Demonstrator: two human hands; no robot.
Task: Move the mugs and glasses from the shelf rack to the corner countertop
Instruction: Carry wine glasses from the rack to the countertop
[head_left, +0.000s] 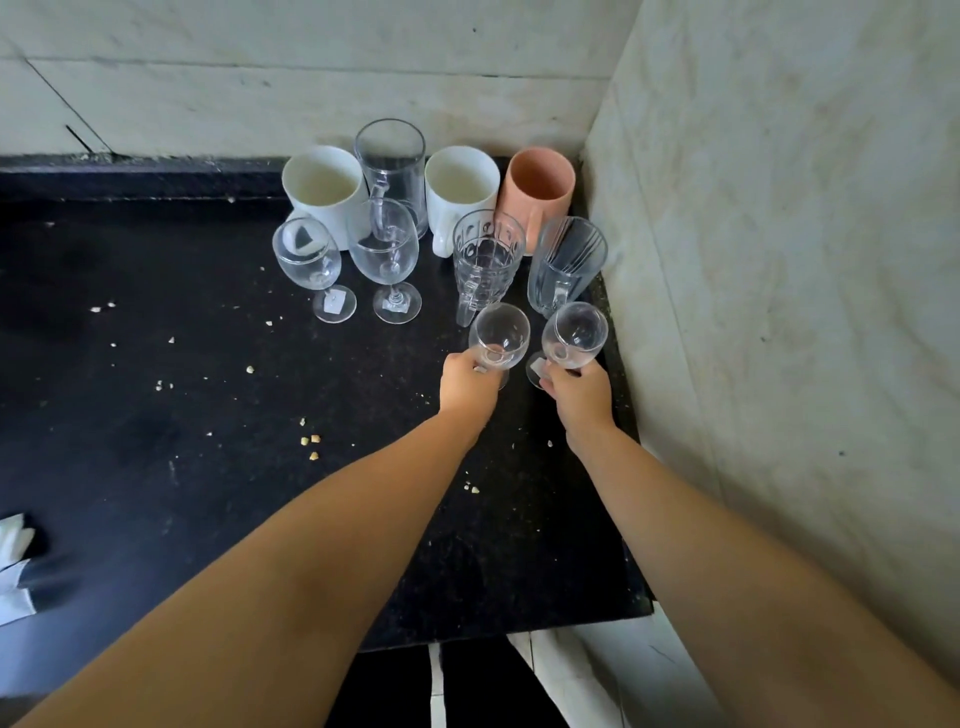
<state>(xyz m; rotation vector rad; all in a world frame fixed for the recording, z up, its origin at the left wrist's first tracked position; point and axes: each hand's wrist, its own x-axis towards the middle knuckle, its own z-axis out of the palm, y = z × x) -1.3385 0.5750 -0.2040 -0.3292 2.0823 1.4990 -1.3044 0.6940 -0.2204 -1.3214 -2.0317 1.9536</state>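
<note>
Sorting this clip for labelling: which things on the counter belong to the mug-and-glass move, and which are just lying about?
Part of the job:
- left hand gripping a small stemmed glass
- right hand gripping another stemmed glass
- two wine glasses already set down
- white mugs, pink cup
- glass mugs, tall glass

Just lying about:
- crumbs on the counter
- white cloth at the left edge

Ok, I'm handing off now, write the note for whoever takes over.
Left hand grips a small stemmed glass; right hand grips another, both at the counter corner, release not confirmed.
Already set down: two white mugs, pink mug, three glass mugs, two wine glasses.
Left: release both. The rack is out of view; check it.
</note>
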